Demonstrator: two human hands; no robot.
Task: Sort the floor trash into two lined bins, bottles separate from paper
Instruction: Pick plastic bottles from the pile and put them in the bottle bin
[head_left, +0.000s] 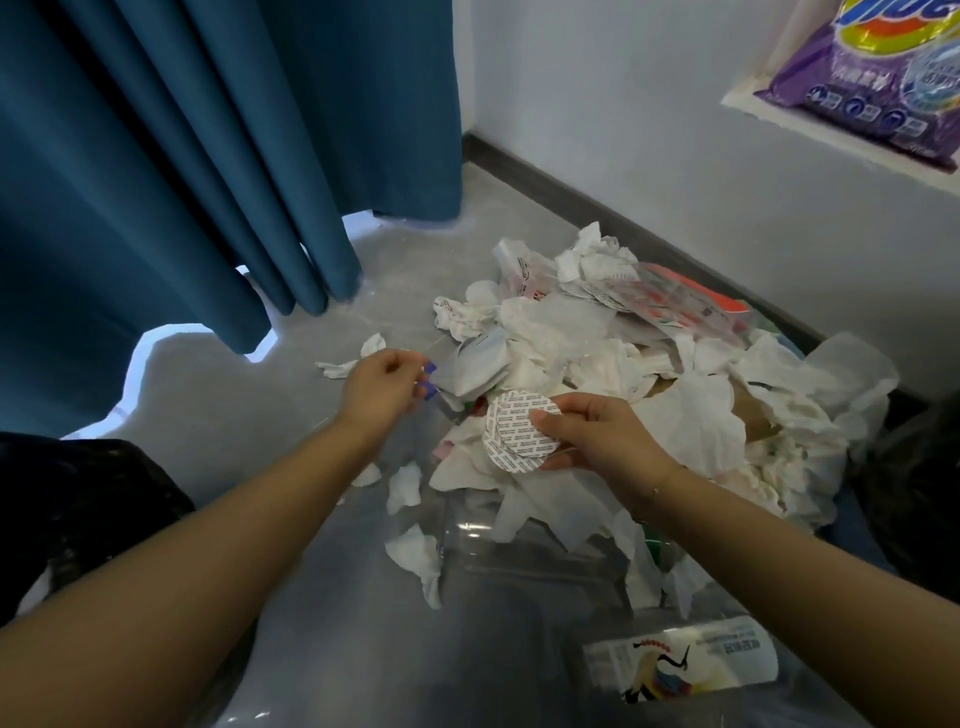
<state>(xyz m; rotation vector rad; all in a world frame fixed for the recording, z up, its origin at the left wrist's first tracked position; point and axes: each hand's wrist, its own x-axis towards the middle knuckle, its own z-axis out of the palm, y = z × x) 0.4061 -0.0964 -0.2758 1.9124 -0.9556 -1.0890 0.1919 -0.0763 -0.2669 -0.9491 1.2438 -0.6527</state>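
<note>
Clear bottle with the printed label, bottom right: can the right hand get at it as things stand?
Probably not yet. The right hand is pinching round paper discs. The bottle lies uncovered under that forearm, so nothing blocks it once the discs go.

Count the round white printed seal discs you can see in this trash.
At least 3. One round white printed seal disc sits above another, both pinched in the right hand. More discs lie far back on the pile of crumpled white tissue; others may be buried.

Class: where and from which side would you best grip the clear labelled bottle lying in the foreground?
Probably the bottle is best gripped across its labelled middle, from above. It lies on its side on the floor, so its round body faces up; its ends are hard to make out.
</note>
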